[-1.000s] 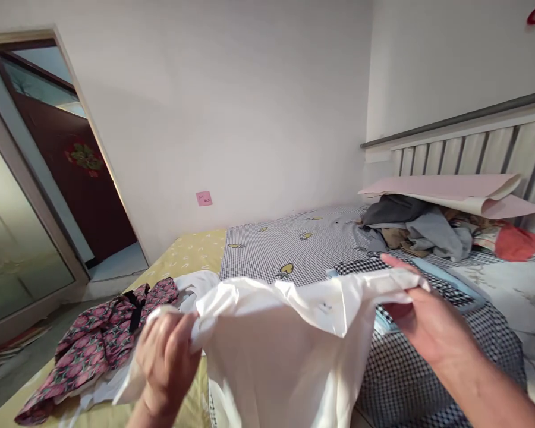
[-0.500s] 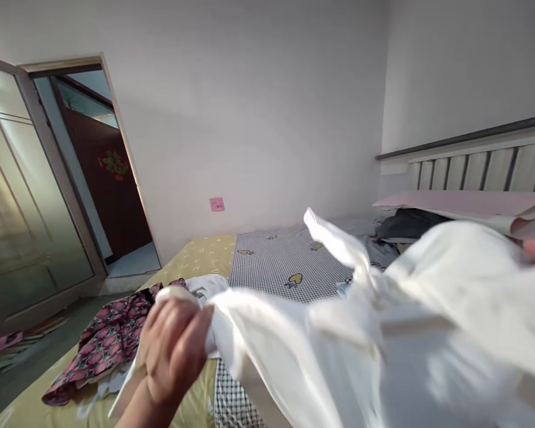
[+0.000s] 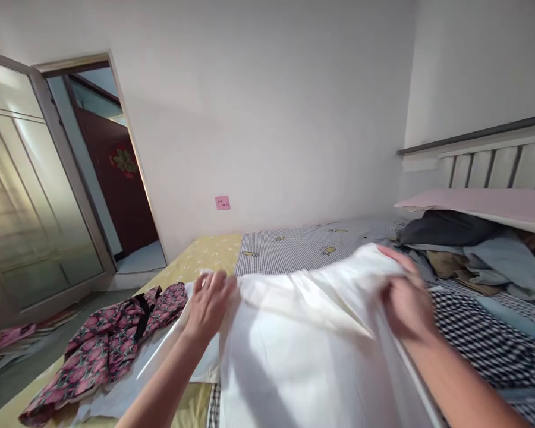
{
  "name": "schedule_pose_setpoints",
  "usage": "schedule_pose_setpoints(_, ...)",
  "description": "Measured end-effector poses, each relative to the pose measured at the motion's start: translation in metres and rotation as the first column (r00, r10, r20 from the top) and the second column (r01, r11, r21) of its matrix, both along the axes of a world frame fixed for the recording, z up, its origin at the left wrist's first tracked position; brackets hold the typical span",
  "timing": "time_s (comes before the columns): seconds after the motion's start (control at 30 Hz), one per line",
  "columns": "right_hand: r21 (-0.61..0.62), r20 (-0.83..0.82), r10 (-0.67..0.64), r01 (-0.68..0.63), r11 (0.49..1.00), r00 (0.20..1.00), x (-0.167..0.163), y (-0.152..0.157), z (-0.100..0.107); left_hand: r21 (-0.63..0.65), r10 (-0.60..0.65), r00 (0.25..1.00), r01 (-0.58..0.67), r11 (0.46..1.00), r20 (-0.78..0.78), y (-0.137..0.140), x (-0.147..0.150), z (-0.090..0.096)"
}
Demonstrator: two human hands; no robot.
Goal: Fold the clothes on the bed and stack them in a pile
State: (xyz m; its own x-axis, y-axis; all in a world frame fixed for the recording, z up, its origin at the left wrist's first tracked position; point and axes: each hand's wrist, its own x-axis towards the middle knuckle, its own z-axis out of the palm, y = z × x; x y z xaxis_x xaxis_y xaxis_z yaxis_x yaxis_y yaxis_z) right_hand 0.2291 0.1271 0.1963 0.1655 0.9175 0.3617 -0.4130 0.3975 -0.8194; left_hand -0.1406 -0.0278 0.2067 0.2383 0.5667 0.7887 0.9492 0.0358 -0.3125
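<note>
With the white garment (image 3: 303, 351) as the middle of the dial, it hangs spread between the person's two hands over the near part of the bed, its top edge rumpled and a pale fold slanting down toward four o'clock.

The left hand (image 3: 210, 304) is between nine and ten o'clock, back uppermost, fingers bent over the garment's upper corner; they are blurred, so I cannot tell whether that grip is closed. The right hand (image 3: 405, 297) is just past two o'clock, its grip closed on the opposite upper corner, cloth caught between thumb and fingers.

At nine o'clock a pink-and-black floral garment (image 3: 102, 345) lies crumpled on the bed, over some paler cloth. A yellow sheet (image 3: 216, 252) shows toward eleven o'clock, and a checked sheet (image 3: 289, 252) with pineapple motifs at twelve, running back to the wall. At three o'clock, beyond the right forearm, is black-and-white checked cloth (image 3: 481, 339). At two o'clock a heap of grey and brown clothes (image 3: 468, 249) sits under a pink sheet (image 3: 485, 203).
</note>
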Motion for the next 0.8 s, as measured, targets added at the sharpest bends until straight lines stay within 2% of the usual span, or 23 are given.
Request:
schedule_pose_setpoints(0.03, -0.017, 0.102, 0.005, -0.003, 1.0, 0.995, -0.009, 0.009, -0.005, -0.071, 0.152, 0.981, -0.144, 0.987, 0.122, 0.024, 0.005, 0.005)
schedule_pose_setpoints(0.07, -0.029, 0.239, -0.005, 0.012, 1.0, 0.971, -0.017, 0.018, -0.011, -0.151, 0.294, 0.923, -0.263, 0.953, 0.249, 0.043, 0.01, 0.007)
schedule_pose_setpoints(0.13, -0.024, 0.543, -0.063, 0.091, 0.996, 0.837, -0.028, 0.033, -0.033, -0.276, 0.409, 0.844, -0.325, 0.904, 0.345, 0.064, 0.018, -0.003)
schedule_pose_setpoints(0.17, -0.003, 0.668, -0.104, 0.142, 0.99, 0.737, -0.031, 0.038, -0.05, -0.296, 0.398, 0.854, -0.305, 0.905, 0.335, 0.066, 0.022, -0.013)
schedule_pose_setpoints(0.23, 0.039, 0.846, -0.153, 0.228, 0.973, 0.511, -0.031, 0.041, -0.092, -0.281, 0.309, 0.914, -0.235, 0.931, 0.261, 0.059, 0.027, -0.044)
schedule_pose_setpoints(0.3, 0.031, 0.951, -0.12, 0.295, 0.955, 0.286, -0.025, 0.037, -0.14, -0.288, 0.282, 0.93, -0.21, 0.934, 0.237, 0.043, 0.033, -0.085)
schedule_pose_setpoints(0.37, -0.008, 0.995, -0.024, 0.312, 0.95, 0.098, -0.013, 0.028, -0.187, -0.412, 0.32, 0.912, -0.196, 0.89, 0.257, 0.025, 0.041, -0.131)
schedule_pose_setpoints(0.4, -0.018, 0.999, 0.008, 0.297, 0.955, 0.036, -0.006, 0.023, -0.207, -0.518, 0.332, 0.909, -0.162, 0.84, 0.254, 0.016, 0.044, -0.154)
schedule_pose_setpoints(0.43, 0.015, 1.0, -0.017, 0.264, 0.964, 0.004, 0.002, 0.018, -0.224, -0.629, 0.326, 0.912, -0.104, 0.77, 0.248, 0.007, 0.048, -0.176)
schedule_pose_setpoints(0.5, 0.087, 0.995, -0.096, 0.21, 0.974, 0.03, 0.017, 0.009, -0.248, -0.758, 0.228, 0.942, 0.041, 0.651, 0.247, -0.011, 0.05, -0.215)
schedule_pose_setpoints(0.53, 0.115, 0.989, -0.132, 0.202, 0.973, 0.072, 0.024, 0.004, -0.254, -0.778, 0.147, 0.957, 0.108, 0.618, 0.25, -0.019, 0.05, -0.231)
schedule_pose_setpoints(0.57, 0.126, 0.981, -0.153, 0.211, 0.969, 0.116, 0.03, -0.002, -0.259, -0.78, 0.087, 0.964, 0.149, 0.608, 0.252, -0.027, 0.048, -0.245)
schedule_pose_setpoints(0.6, 0.122, 0.976, -0.159, 0.231, 0.965, 0.147, 0.036, -0.01, -0.261, -0.772, 0.051, 0.968, 0.165, 0.614, 0.247, -0.033, 0.045, -0.256)
schedule_pose_setpoints(0.67, 0.122, 0.976, -0.165, 0.27, 0.955, 0.143, 0.046, -0.03, -0.261, -0.726, 0.055, 0.973, 0.129, 0.676, 0.224, -0.044, 0.039, -0.269)
schedule_pose_setpoints(0.73, 0.148, 0.982, -0.176, 0.308, 0.94, 0.063, 0.051, -0.053, -0.258, -0.649, 0.091, 0.973, 0.069, 0.758, 0.21, -0.05, 0.034, -0.272)
schedule_pose_setpoints(0.8, 0.163, 0.984, -0.176, 0.341, 0.926, 0.007, 0.054, -0.074, -0.253, -0.576, 0.1, 0.969, 0.051, 0.816, 0.228, -0.052, 0.033, -0.268)
